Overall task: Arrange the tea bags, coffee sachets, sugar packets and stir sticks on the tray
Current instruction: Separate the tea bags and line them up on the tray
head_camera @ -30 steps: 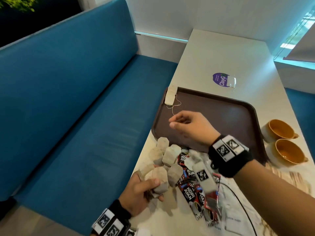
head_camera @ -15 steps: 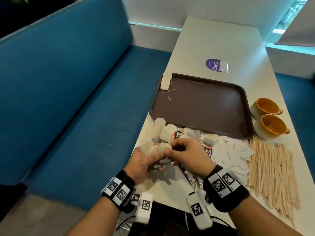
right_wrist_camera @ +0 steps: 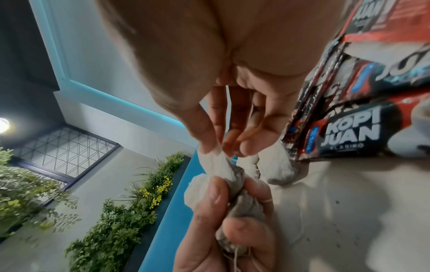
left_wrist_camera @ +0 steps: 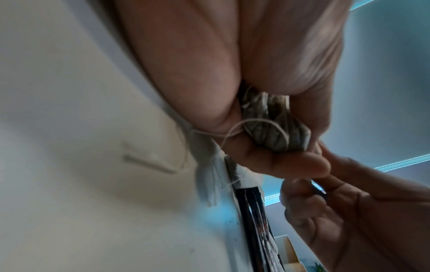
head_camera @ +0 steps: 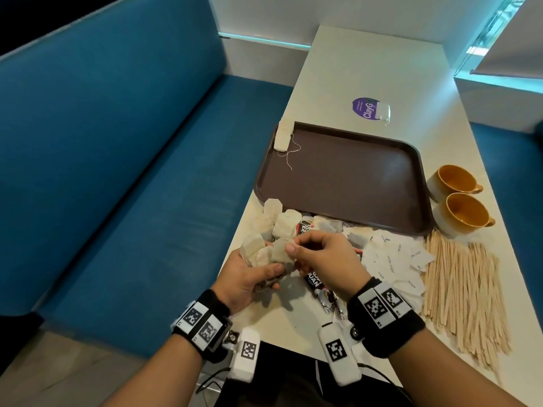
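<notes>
**Entry: tea-bag sorting, mid-task**

Change vs 1 s ago: right hand, which was hovering over the tray, is now back at the near table edge w/ the left. Head cam is tipping down too, so stir sticks and sugar are coming into view. Reading: one bag delivered, 2nd pick starting.

- Left hand: curling round a bunch of tea bags, strings trailing below the fist in left wrist view.
- Right hand: thumb + forefinger pinching top corner of one tea bag, prob. pulling it free of the bunch.
- Placed tea bag: lying at tray's far-left corner, partly over the rim, string on the tray floor. Only item on tray.
- Loose tea bags: heaped just off tray's near-left corner.
- Coffee sachets: under/beside right hand, off tray.
- Sugar packets: scattered between sachets and sticks.
- Stir sticks: fanned pile, right side, off tray.
- 2 cups: right of tray.

Progress est.: early; nearly all stock is waiting.

Writing:
- Sachets: "KOPI JUAN", smaller "KLASIKO" below (approx.).
- Sugar: "white sugar".
- Purple sticker beyond tray: "ClayG…", rest hidden.
- Wrist bands: square b/w marker codes, no text.
</notes>
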